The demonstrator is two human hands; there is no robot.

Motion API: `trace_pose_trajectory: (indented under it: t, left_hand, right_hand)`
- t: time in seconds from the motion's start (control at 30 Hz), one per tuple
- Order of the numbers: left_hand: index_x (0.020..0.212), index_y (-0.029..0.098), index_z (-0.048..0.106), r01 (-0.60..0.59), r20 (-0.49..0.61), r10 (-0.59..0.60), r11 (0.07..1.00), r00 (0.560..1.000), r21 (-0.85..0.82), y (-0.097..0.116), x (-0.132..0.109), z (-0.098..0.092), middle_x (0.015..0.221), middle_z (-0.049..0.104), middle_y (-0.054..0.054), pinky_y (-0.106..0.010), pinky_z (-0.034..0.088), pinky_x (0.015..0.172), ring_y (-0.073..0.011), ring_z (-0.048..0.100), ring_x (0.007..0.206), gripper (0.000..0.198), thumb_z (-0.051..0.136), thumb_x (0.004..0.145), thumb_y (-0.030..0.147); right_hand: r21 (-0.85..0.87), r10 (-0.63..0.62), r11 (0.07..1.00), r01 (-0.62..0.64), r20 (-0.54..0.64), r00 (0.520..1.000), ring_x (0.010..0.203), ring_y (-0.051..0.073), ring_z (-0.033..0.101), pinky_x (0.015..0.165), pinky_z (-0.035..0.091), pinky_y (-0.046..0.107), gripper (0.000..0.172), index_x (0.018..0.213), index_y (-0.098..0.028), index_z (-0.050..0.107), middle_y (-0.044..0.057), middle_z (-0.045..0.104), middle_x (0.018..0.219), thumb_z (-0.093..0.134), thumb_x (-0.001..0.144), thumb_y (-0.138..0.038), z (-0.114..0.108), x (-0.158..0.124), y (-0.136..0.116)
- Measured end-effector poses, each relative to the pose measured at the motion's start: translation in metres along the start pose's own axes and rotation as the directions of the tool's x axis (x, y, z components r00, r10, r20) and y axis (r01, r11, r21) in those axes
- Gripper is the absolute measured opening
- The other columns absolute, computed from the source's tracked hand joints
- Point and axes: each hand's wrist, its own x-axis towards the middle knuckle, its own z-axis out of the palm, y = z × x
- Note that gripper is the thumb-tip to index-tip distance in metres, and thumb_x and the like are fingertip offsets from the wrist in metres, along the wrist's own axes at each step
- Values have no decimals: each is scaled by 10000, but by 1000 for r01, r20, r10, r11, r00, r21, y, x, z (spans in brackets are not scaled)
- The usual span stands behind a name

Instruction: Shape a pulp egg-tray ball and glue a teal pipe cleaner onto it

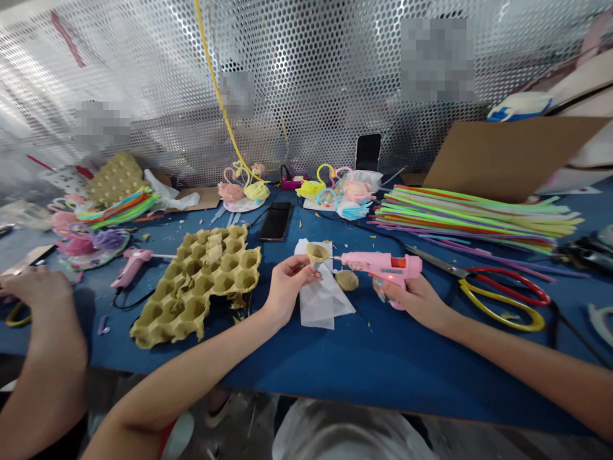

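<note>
My left hand (288, 284) pinches a small cup cut from an egg carton (318, 253) by its edge, held above a white tissue (320, 300). In my right hand (412, 297) is a pink hot glue gun (378, 262), its nozzle pointing left and reaching the side of the cup; I cannot tell whether it touches. Another cut carton cup (347, 280) lies on the table by the tissue, under the gun's front. A torn pulp egg carton (205, 281) rests left of my left hand.
Scissors (502, 297) with red and yellow handles and bundled pipe cleaners (469, 217) lie right. A phone (276, 221) and pipe-cleaner swans (244, 190) sit behind. At left are a second glue gun (131, 267) and another person's arm (52, 332).
</note>
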Motion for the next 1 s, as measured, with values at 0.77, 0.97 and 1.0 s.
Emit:
trace_pose_trajectory:
  t: [0.77,0.97,1.0]
  left_hand:
    - [891,143,751,-3,6,3,1000,1000,-3,0,-1,0,735,725,-10,-238,612,706,-98,676,654,291,887,703,319]
    - [900,144,753,-4,2,4,1000,1000,-18,-2,0,-1,744,732,-11,-236,615,704,-98,683,656,289,888,702,305]
    - [899,144,753,-4,0,4,1000,1000,-21,-1,0,0,744,732,-11,-234,615,701,-97,682,655,291,890,698,305]
  right_hand:
    - [-74,-44,996,45,10,999,546,119,474,452,410,232,495,714,-189,571,26,567,648,581,897,-649,-2,1,-2]
    - [-80,-59,995,61,20,998,542,113,470,454,406,225,506,714,-184,583,27,573,646,571,902,-654,-2,1,-6]
    - [-82,-62,995,63,20,998,542,113,471,455,405,226,506,716,-183,586,27,573,644,570,902,-654,-2,1,-7]
